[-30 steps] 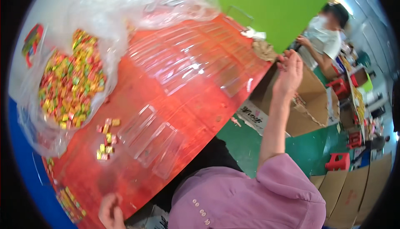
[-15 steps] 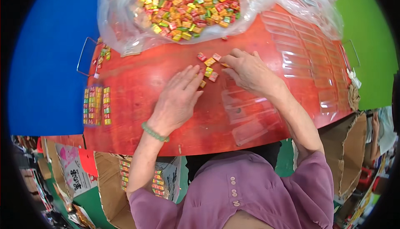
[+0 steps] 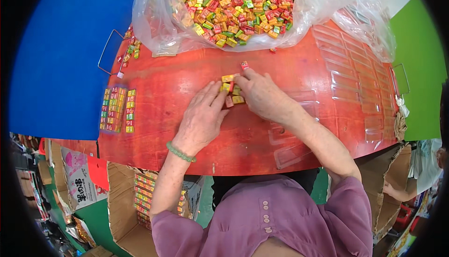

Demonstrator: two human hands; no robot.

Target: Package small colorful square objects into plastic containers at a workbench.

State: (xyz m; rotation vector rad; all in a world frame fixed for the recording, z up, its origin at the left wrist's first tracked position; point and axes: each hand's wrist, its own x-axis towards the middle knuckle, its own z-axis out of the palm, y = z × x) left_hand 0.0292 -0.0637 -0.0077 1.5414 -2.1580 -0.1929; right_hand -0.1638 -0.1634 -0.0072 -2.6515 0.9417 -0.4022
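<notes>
A small cluster of block-shaped wrapped candies point(image 3: 228, 78), in yellow, red and orange, lies on the red tabletop between my hands. My left hand point(image 3: 199, 119), with a green bead bracelet at the wrist, lies with fingers stretched out, its fingertips touching the cluster's left side. From the right, my right hand point(image 3: 262, 93) bends its fingers closed over the cluster's right side and partly hides those candies. A red wrapped candy point(image 3: 244, 65) shows at its fingertips. To the left stand a clear tray point(image 3: 112, 109) filled with candy rows and one separate candy column point(image 3: 130, 111) beside it.
At the far side, a clear plastic bag point(image 3: 159, 23) lies spread open under a large heap of candies point(image 3: 243, 9). Empty clear trays point(image 3: 348, 69) overlap on the right; another lies by my right forearm. Below the table edge, a cardboard box point(image 3: 122, 210) holds filled trays.
My right hand has moved in toward my left, and the loose candies between them sit closer together. The whole view has shifted slightly, so the table appears lower and farther right.
</notes>
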